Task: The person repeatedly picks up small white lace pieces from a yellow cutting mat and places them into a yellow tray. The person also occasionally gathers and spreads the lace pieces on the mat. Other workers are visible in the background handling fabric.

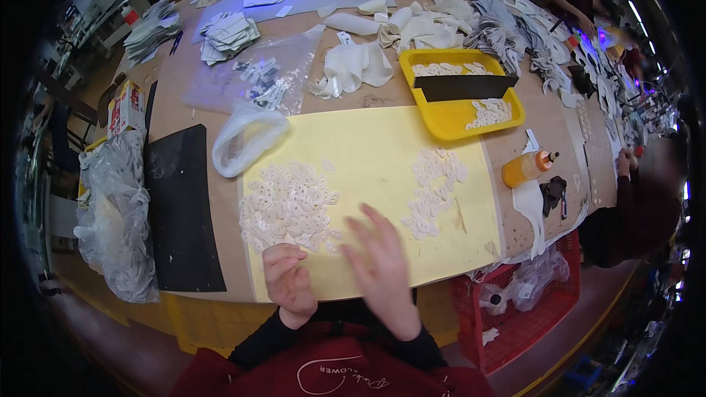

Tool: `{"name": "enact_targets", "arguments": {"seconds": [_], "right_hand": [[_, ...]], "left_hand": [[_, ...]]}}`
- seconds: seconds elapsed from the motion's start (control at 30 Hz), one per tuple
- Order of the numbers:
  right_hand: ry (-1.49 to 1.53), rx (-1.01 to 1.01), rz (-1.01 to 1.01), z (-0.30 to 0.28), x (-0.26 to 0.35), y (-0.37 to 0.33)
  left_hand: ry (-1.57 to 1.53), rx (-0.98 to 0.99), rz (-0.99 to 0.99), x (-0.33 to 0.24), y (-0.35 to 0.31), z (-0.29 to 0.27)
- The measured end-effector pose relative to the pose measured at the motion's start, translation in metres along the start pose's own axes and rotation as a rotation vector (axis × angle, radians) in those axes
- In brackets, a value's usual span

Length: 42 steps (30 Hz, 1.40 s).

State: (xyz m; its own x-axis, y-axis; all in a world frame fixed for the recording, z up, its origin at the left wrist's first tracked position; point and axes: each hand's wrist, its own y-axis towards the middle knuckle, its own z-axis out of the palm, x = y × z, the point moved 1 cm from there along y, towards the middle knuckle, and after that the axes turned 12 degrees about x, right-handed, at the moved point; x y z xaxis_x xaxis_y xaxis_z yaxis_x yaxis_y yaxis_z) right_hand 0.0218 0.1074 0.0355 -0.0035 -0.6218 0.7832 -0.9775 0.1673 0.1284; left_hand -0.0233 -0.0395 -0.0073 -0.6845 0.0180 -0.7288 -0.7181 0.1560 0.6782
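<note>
My left hand (290, 279) is at the near edge of a yellow sheet (375, 140), its fingers curled together. Whatever they may hold is too small to make out. Just beyond it lies a heap of small, flat, off-white cut pieces (287, 202) with holes in them. My right hand (381, 265) hovers over the middle of the sheet, blurred by motion, fingers apart and nothing visible in them. Farther right on the sheet, a looser strip of similar pieces (434, 184) is spread out.
A yellow tray (448, 123) with a black divider holds more pieces. Right of the sheet stands an orange bottle (526, 169); left are a rolled plastic bag (250, 136) and a black board (184, 213). A red crate (518, 316) sits below the table edge. Other people work across the table.
</note>
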Motion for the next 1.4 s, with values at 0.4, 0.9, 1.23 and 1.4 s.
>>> {"name": "enact_targets", "arguments": {"seconds": [0.4,0.9,1.23,1.4], "right_hand": [[-0.232,-0.182,0.139,-0.057,-0.074,-0.027],[0.083,-0.141,0.224,-0.060,-0.053,-0.019],[-0.053,0.018,0.152,-0.047,-0.049,-0.026],[-0.065,-0.049,0.115,-0.049,-0.047,-0.023]], "left_hand": [[0.147,0.775,-0.182,-0.024,0.024,0.077],[0.404,0.883,-0.164,-0.016,0.023,0.050],[0.497,0.884,-0.179,-0.017,0.017,0.046],[0.410,0.695,-0.290,-0.015,0.019,0.041]]}}
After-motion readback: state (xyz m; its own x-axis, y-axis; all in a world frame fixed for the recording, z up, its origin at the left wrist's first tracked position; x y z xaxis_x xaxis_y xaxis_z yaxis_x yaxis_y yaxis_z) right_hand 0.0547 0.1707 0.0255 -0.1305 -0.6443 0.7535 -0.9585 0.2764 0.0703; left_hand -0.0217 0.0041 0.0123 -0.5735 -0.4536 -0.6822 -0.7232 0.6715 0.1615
